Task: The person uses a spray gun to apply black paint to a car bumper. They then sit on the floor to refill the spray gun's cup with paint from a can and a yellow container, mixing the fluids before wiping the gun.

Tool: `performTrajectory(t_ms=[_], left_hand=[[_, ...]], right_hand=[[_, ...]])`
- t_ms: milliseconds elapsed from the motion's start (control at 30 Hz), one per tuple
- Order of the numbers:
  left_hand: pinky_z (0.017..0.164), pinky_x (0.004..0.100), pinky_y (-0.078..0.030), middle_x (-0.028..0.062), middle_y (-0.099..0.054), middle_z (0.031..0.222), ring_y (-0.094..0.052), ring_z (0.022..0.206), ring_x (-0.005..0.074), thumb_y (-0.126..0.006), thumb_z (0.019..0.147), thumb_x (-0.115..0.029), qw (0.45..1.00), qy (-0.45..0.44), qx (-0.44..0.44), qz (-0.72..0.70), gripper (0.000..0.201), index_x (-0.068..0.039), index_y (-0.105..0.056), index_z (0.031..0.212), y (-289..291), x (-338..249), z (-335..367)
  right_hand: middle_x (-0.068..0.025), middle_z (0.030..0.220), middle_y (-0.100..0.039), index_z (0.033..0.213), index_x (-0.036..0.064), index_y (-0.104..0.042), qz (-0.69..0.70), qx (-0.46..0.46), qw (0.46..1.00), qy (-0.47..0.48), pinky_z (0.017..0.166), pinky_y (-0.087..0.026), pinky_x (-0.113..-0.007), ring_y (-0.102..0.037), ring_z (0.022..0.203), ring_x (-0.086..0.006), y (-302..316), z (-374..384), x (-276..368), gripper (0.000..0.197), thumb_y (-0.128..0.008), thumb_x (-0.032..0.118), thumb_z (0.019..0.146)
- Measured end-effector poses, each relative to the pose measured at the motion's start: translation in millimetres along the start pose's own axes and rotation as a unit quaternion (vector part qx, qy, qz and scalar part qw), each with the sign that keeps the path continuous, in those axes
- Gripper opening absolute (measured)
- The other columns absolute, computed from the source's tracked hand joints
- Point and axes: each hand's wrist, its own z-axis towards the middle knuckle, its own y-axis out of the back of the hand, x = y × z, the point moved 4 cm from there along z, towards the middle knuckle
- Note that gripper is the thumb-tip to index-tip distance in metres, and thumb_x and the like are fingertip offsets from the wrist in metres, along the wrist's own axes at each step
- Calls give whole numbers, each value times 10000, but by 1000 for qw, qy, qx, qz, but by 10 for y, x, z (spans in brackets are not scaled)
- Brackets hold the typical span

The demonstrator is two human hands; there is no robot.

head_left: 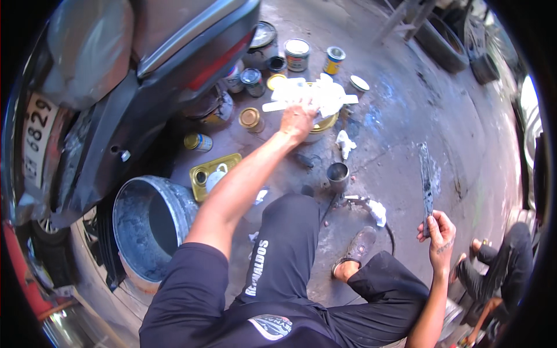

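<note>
My right hand (440,233) grips the lower end of a long, flat, dark paint-stained stick (427,174), which stands nearly upright at the right. My left arm reaches forward, and my left hand (297,120) is closed against a bright white crumpled heap, perhaps cloth or paper (328,95). Glare washes out the fingertips and whatever is in them. A flat white strip (348,100) lies across that heap. Underneath is a round yellow tin (328,125), mostly covered.
Several paint cans (297,55) stand beyond the left hand, beside a dark car's bumper (168,87). Near my left arm are a grey bucket (125,214) and a yellow tray (235,159). A dark cup (337,176) and a hose (393,238) lie ahead. Another person (499,267) sits at right.
</note>
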Motion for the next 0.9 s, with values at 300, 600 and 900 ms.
performTrajectory(t_ms=[300,600,900], left_hand=[[978,485,-557,144,-718,1210,-671,1208,338,-694,835,-57,993,111,-12,-35,315,-76,-747,1146,75,7,18],[1122,561,-442,329,-510,1488,-532,1352,507,-625,825,59,947,141,-180,-227,429,-20,-686,1242,448,-1199,-701],[951,407,-591,169,-660,1269,-707,1115,360,-660,861,50,880,149,-18,-450,343,-7,-711,1196,155,-2025,-1321]], right_hand=[[-67,796,-692,1134,5,-661,8,21,1000,21,564,-513,-249,-656,613,-120,-91,221,5,250,-641,253,1106],[-82,817,-708,1189,-22,-668,0,53,999,3,573,-529,-260,-670,638,-129,-110,315,-41,276,-662,235,1090],[-92,828,-717,1211,-20,-670,4,71,997,-11,591,-552,-278,-682,649,-143,-236,380,-51,299,-655,255,1093]])
